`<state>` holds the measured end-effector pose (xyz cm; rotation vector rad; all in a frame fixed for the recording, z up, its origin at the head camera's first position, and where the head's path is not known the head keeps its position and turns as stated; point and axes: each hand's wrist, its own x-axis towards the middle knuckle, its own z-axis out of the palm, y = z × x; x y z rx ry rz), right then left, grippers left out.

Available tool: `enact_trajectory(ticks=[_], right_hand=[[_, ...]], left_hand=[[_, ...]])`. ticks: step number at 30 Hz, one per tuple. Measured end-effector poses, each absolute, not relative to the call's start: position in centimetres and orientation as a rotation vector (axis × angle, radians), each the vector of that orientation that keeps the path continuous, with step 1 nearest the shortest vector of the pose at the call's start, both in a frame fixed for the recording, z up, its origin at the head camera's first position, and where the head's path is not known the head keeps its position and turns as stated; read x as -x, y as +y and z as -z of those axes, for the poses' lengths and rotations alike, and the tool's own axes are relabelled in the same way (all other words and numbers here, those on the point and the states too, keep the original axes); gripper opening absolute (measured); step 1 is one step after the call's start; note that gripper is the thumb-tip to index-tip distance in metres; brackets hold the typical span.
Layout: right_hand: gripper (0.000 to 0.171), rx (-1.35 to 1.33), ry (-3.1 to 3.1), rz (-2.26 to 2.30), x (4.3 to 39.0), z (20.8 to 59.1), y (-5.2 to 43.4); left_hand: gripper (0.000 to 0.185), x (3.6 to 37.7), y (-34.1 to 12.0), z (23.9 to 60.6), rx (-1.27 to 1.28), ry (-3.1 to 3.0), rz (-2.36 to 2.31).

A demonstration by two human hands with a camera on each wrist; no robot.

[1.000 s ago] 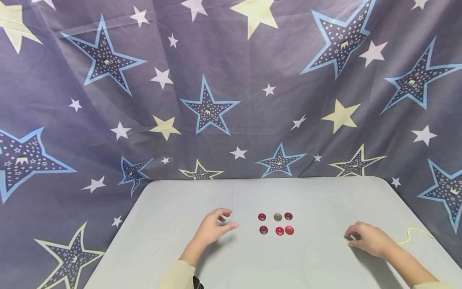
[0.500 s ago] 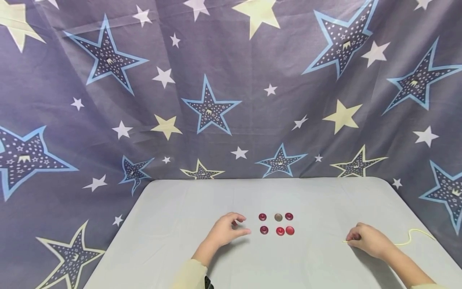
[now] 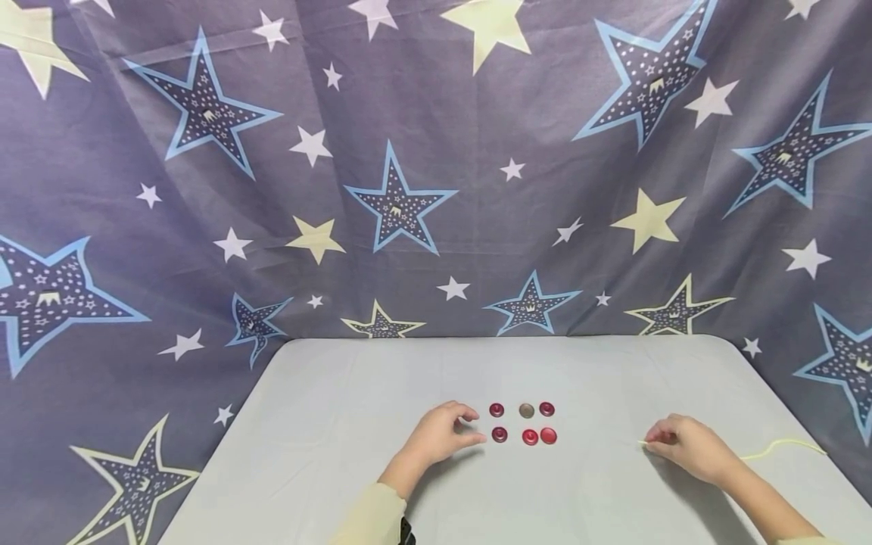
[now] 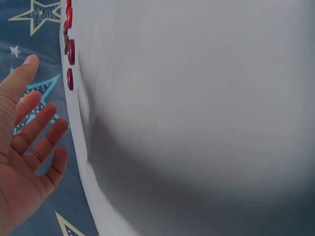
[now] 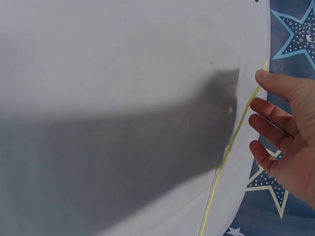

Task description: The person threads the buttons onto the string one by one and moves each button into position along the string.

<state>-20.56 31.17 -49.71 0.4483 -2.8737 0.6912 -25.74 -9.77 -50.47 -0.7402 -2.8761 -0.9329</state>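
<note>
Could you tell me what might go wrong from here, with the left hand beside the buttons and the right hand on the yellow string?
1. The buttons lie close together in two rows; the left hand, right beside them, could knock neighbours out of place.
2. The yellow string is thin, and the right hand has only its end, so that hold may slip.
3. The string trails toward the table edge and could drag off or snag.

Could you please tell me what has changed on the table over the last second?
The left hand has slid right across the pale grey table, and its fingertips now lie just beside the near-left dark red round button. The right hand, pinching the thin yellow string, has edged slightly left, pulling it straighter. The six buttons, five red and one brown, have not moved.
</note>
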Motion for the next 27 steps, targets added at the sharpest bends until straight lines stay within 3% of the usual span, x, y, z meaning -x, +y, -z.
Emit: enact_trajectory(ticks=[12, 27], right_hand=[[0.007, -0.455, -2.917, -0.848, 20.9, 49.2, 29.9], [0.005, -0.554, -2.897, -0.979, 21.3, 49.0, 28.2]], left_hand=[[0.038, 26.0, -7.9, 50.5, 0.865, -2.926, 0.691], [0.038, 25.9, -5.6, 50.8, 0.836, -2.965, 0.436]])
